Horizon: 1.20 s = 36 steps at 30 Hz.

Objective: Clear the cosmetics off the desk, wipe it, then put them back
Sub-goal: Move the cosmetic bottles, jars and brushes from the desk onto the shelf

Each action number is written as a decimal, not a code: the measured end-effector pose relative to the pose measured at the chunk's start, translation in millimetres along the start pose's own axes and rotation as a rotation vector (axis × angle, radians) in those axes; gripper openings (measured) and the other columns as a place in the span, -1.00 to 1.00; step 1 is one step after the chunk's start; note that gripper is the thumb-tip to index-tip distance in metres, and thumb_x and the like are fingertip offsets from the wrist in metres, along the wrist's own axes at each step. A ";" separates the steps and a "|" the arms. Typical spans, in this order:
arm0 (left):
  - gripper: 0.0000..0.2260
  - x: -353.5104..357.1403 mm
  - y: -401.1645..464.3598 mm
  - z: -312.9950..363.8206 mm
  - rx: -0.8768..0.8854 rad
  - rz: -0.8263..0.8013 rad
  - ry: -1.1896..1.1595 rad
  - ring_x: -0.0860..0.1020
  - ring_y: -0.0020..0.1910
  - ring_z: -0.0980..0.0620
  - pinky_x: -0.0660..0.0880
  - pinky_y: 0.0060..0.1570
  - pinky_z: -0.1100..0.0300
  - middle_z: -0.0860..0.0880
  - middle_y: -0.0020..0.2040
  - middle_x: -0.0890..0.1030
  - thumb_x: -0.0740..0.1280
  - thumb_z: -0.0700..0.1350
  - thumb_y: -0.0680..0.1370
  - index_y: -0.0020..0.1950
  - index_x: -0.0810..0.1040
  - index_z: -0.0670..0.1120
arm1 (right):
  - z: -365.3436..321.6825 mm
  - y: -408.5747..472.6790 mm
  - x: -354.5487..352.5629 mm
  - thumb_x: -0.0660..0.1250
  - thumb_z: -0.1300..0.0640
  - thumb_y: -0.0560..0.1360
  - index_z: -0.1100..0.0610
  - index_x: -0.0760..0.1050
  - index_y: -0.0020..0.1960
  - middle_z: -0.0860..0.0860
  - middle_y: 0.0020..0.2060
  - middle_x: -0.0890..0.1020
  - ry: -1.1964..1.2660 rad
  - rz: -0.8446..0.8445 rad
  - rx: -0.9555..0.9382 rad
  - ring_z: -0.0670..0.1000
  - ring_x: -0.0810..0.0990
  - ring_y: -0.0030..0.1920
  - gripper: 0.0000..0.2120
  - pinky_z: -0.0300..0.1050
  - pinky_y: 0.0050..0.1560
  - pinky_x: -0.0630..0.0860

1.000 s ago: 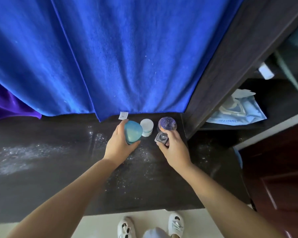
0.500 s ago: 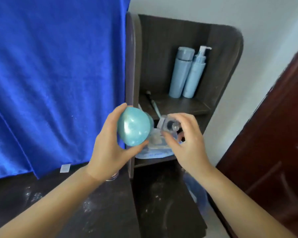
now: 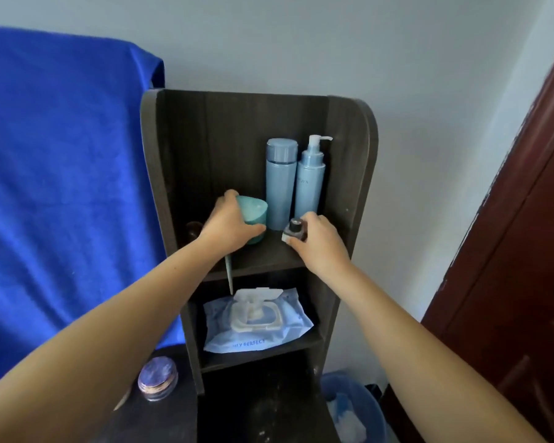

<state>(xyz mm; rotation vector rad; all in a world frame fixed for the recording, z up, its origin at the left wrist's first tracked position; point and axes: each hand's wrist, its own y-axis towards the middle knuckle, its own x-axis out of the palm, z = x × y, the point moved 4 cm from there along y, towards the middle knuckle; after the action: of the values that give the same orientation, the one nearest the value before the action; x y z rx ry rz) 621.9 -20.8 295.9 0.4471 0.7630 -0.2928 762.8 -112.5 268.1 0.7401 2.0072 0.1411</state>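
On the top shelf [image 3: 269,260] of the dark rack [image 3: 349,187], both hands are in, apart from each other. Left hand [image 3: 227,228] grips the teal jar [image 3: 253,215], fingers over its top and thumb under the front; the jar is tilted, at the shelf's left-middle, touching or just beside the capped blue bottle [image 3: 280,183]. Whether the jar's base is on the shelf cannot be told, the hand covers it. Right hand [image 3: 317,241] pinches a small clear bottle [image 3: 295,230] with a dark cap, held near the shelf's front edge, just in front of the pump bottle [image 3: 309,183]. The two tall bottles stand upright side by side, touching, at the back right of the shelf. A thin pale green stick [image 3: 229,276] pokes out under the left wrist and hangs past the shelf edge. Next shelf down holds a wipes pack [image 3: 256,321], lid flap open. Lower left, on the dark desk [image 3: 160,420], a round purple tin [image 3: 157,378] sits beside the rack's side panel. Blue towel [image 3: 61,187] hangs to the left behind the desk. Blue bin [image 3: 352,407] on the floor lower right, red-brown door [image 3: 518,282] at the right edge.
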 end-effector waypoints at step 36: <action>-0.43 30.2 -184.7 -381.8 -0.338 -0.067 -0.007 0.35 0.26 -0.12 0.34 0.17 -0.02 -0.09 0.28 0.42 0.41 -0.01 0.43 0.36 0.30 -0.11 | -69.4 -172.1 363.9 0.47 0.06 0.36 0.20 0.20 0.42 0.22 0.35 0.31 0.142 -0.297 0.106 0.19 0.29 0.36 -0.25 -0.06 0.30 0.28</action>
<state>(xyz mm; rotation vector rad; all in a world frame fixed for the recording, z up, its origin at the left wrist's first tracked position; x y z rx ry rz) 339.1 2.9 -20.8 0.1017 0.8035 -0.2216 499.0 -36.7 -34.5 0.4996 2.2490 -0.0900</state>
